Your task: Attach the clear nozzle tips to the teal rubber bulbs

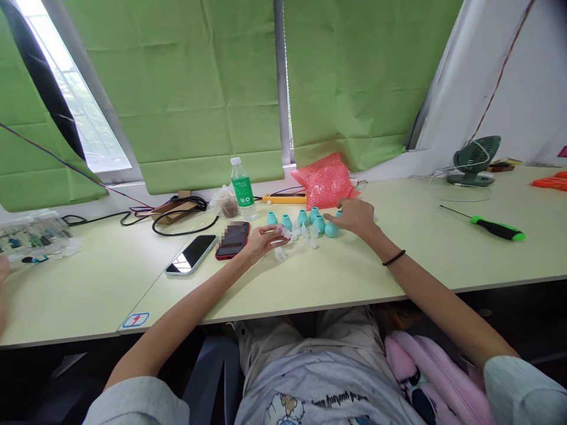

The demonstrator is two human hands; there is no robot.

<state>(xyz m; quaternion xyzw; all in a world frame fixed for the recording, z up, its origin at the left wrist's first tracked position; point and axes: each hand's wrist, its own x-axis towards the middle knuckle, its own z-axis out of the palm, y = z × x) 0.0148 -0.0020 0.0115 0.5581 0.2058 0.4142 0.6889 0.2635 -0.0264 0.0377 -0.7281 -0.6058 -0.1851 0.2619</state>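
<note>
Green blinds (177,88) hang over the windows behind a pale counter (420,260) in your head view. Near the middle of that counter, teal bulb-shaped pieces (303,218) stand in a loose cluster between your two hands, most with their narrow necks upward. Small clear plastic pieces (305,232) lie on your side of the cluster, close to your left fingertips.

Your left hand (264,238) reaches in from the left and grasps a clear piece (285,232) between its fingers, just in front of the leftmost teal bulbs. Your right hand (357,215) comes in from the other side, its fingers bent down over the rightmost bulbs; you cannot tell from here whether they grip one or only touch it.

Beyond the cluster sits a pink bubble-wrap bag (325,182), with a green-labelled bottle (243,189) to its left. Two phones, one pale-edged (191,255) and one red-cased (234,241), lie to the left of your left hand. A screwdriver (497,228) lies well apart, to the right of your right hand.
</note>
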